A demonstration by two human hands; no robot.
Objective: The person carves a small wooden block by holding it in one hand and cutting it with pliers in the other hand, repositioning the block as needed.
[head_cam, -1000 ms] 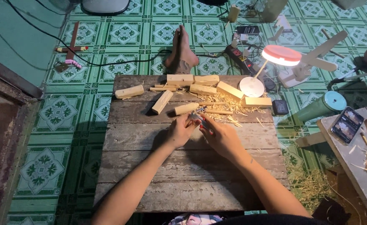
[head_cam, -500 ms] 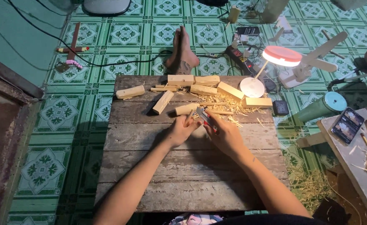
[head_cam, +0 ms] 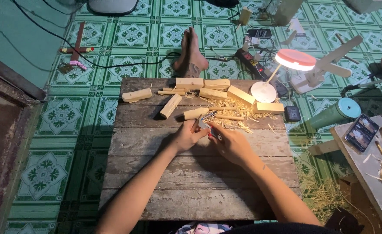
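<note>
My left hand and my right hand meet over the middle of a worn wooden plank table. Both pinch a small tool with a metal tip that points toward a short rounded piece of wood. What else lies between the fingers is too small to tell. Pale wood blocks and sticks lie in a row along the table's far edge. Wood shavings are scattered just beyond my hands.
A round desk lamp glows at the table's far right corner. Someone's bare feet rest on the green tiled floor beyond the table. A teal cylinder, a phone on a side bench and cables lie to the right.
My hands have stayed together at the same spot; the fingers shifted slightly around the small tool. Nothing else moved.
</note>
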